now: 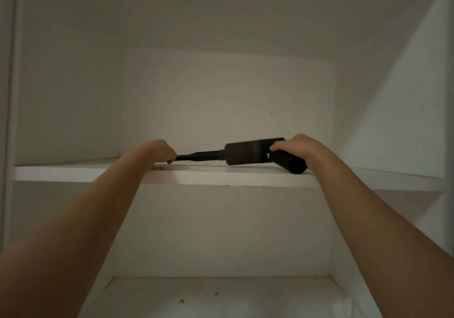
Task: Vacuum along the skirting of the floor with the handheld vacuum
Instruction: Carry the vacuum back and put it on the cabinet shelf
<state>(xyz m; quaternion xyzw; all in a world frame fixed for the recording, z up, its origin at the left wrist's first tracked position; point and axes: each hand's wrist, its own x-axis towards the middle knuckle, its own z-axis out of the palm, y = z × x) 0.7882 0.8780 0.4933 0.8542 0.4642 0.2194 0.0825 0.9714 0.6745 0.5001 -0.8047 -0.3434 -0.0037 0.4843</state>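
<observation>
**Vacuum (pixel 243 154) on shelf (pixel 221 176), both hands on it**

Black, lying lengthwise on the white shelf inside a cupboard (pixel 61 84). Nozzle (pixel 199 157) pointing left, handle (pixel 294 164) angled down to the right, its end touching the shelf. Left hand (pixel 161 149) closed over the nozzle tip, fingers (pixel 171 159) curled round it, heel of the hand near the shelf edge. Right hand (pixel 293 146) wrapped over the top of the handle, fingers curled, seemingly gripping, though dim light blurs the detail. Lower shelf (pixel 221 298) beneath, with a few dark specks (pixel 181 301).
</observation>
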